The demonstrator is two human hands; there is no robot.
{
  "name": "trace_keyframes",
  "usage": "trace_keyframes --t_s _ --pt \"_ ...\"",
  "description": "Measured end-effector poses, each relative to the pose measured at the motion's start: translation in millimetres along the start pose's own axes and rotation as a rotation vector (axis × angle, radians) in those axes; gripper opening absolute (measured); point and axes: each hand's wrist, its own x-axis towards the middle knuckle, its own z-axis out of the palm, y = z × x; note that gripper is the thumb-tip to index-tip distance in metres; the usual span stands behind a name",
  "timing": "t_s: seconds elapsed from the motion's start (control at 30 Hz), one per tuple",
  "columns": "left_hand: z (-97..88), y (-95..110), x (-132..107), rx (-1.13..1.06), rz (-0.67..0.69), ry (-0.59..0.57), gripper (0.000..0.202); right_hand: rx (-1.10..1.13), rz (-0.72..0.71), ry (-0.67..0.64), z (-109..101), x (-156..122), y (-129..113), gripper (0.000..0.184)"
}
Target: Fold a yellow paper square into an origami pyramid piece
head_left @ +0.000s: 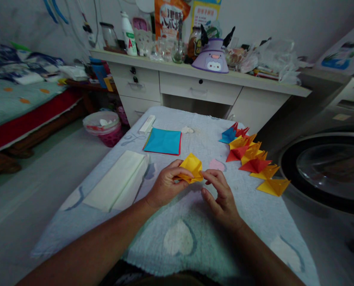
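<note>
A partly folded yellow origami paper [192, 166] is pinched between the thumb and fingers of my left hand [168, 180], above the cloth-covered table. My right hand [220, 194] is at the paper's right side, its index fingertip touching or nearly touching the edge. Its thumb is apart from the fingers, and nothing shows between them. Beyond my left hand lies a stack of square origami paper [163, 141], blue on top with red showing at the edge. Several folded paper cranes [256, 159] in yellow, orange, red and blue stand in rows to the right.
A white paper-like packet [116, 180] lies left of my hands, and a small white box [147, 124] sits behind it. At the back stands a white desk [195, 85] crowded with jars and bags. A washing machine [337, 159] is on the right, a pink bin [105, 129] on the left.
</note>
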Motion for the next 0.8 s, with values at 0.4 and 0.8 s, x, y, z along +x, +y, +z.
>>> trace_keyframes --t_s 0.4,0.8 --pt "0.5 5.4 0.5 0.011 0.012 -0.004 0.014 0.032 -0.015 -0.052 1.3 0.6 0.4 0.048" --pt "2.7 3.4 -0.7 0.023 0.001 -0.009 0.013 0.077 -0.033 -0.052 1.8 1.2 0.1 0.042"
